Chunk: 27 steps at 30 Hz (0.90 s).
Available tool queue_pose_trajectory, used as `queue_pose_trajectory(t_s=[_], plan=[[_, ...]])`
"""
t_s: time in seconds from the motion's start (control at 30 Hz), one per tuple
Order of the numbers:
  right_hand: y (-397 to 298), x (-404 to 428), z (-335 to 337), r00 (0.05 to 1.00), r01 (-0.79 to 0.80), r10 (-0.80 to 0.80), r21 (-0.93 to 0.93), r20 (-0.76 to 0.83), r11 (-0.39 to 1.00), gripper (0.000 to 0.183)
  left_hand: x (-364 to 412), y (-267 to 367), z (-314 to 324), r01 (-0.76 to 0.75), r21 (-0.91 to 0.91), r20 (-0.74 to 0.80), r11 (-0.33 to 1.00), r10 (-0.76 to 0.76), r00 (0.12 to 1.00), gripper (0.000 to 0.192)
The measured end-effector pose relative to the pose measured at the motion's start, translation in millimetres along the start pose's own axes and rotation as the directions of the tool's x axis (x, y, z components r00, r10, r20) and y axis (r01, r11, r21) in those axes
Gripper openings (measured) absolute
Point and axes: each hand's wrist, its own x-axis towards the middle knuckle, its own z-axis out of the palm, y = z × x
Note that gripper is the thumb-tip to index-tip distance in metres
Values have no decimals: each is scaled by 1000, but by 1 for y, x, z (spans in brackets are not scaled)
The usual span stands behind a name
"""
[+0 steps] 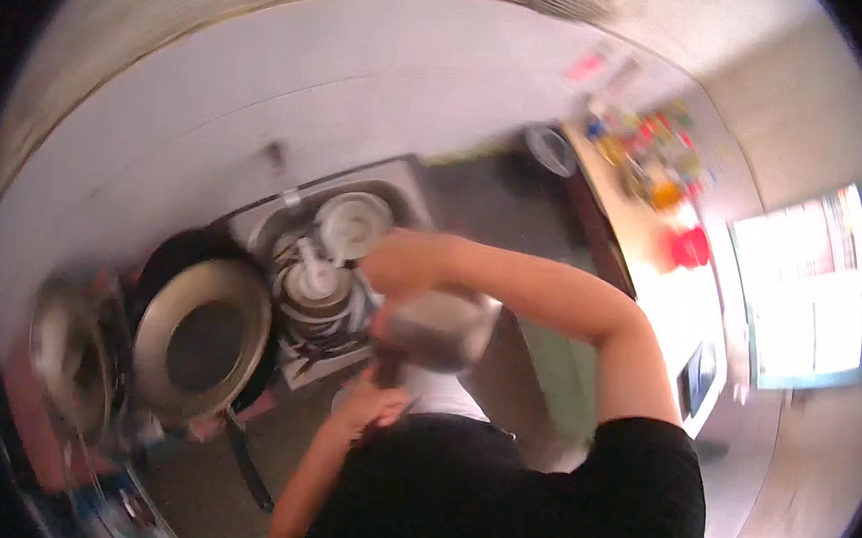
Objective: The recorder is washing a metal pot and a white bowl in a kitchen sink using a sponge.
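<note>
My left hand grips the dark handle of a metal pan, which is tilted close to my body at the sink's edge. My right hand is bent over the pan's near side and blurred by motion. A pinkish patch shows under its fingers, too smeared to name. Beyond both hands, the sink holds a white bowl and a pile of stacked dishes. A pale tap-like piece lies over the pile.
Left of the sink stands a wide frying pan, its black handle pointing towards me. Farther left is a round metal lid-like item. On the right, a counter carries several bottles and a red container near a window.
</note>
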Motion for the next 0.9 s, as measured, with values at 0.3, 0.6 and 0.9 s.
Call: queue_pose_trajectory(t_s=[0.3,0.6,0.9], plan=[[-111,-112,-71,853,-152,18,-215,-522,965,53,-77,71,50,-311,807,-208,502,735,645,67],[-125,-248,84,814,-448,486,187,-319,874,59,-11,-58,109,-11,727,57,687,-45,997,57],[-276,-444,172,378,-779,870,399,-317,483,57,26,-175,240,-295,905,364,307,-196,911,62]])
